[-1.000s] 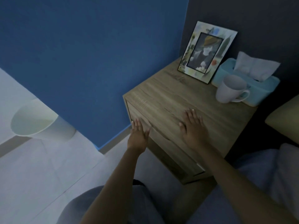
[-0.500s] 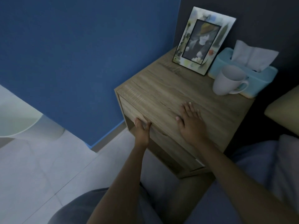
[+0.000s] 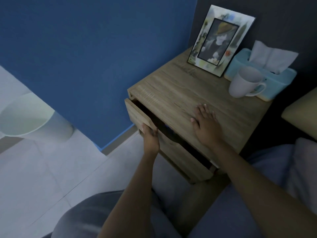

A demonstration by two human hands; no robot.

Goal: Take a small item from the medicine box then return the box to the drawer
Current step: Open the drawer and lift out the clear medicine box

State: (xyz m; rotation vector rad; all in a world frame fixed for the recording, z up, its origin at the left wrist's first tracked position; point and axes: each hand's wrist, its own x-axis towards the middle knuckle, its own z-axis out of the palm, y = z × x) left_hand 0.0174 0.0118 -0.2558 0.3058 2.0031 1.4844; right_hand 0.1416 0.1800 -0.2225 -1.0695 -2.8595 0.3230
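Note:
A wooden nightstand (image 3: 181, 93) stands against the blue wall. Its top drawer (image 3: 137, 114) is pulled out a little, leaving a dark gap under the top. My left hand (image 3: 151, 136) grips the drawer front's upper edge, fingers curled over it. My right hand (image 3: 205, 122) lies flat, fingers spread, on the nightstand top near its front edge. A small blue patch shows in the gap; the medicine box itself cannot be made out.
On the back of the top stand a picture frame (image 3: 221, 40), a white mug (image 3: 243, 83) and a light-blue tissue box (image 3: 267, 78). A white bin (image 3: 30, 121) stands on the tiled floor at left. Bedding (image 3: 291, 169) lies at right.
My left hand went from hovering open at the drawer front to gripping its top edge, and the drawer has slid out a little. My right hand stayed flat on the top.

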